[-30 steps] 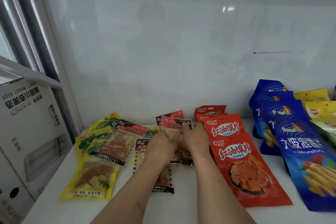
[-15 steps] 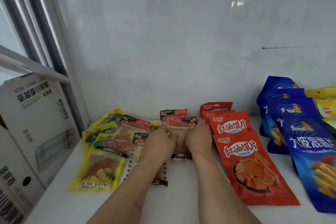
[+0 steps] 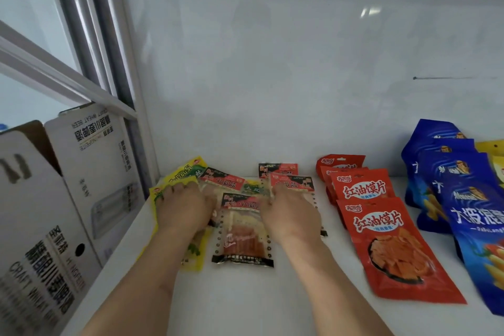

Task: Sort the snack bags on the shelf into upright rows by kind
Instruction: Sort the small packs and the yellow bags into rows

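Small clear strip-snack bags with red-and-black headers lie in a loose pile on the white shelf [image 3: 245, 303]. One of these strip bags [image 3: 242, 237] lies flat between my hands. My left hand [image 3: 182, 210] rests palm down with fingers spread on the yellow bags [image 3: 177, 179] and on another strip bag [image 3: 225, 180]; whether it grips anything is hidden. My right hand [image 3: 291, 215] lies on a third strip bag [image 3: 293, 183], its fingers curled at the bag's left edge. To the right, red chip bags [image 3: 387, 243] overlap in a row running back to the wall.
Blue bags [image 3: 463, 199] overlap in a row at the far right, with yellow bags [image 3: 491, 147] behind them. A white cardboard beer carton [image 3: 90, 172] stands against the shelf's left edge by a window frame. The back wall is close behind the pile.
My hands, together on one strip bag before, have moved apart. The left went left onto the yellow bags, and the right stays on the strip bag by the red row. The view shifted left.
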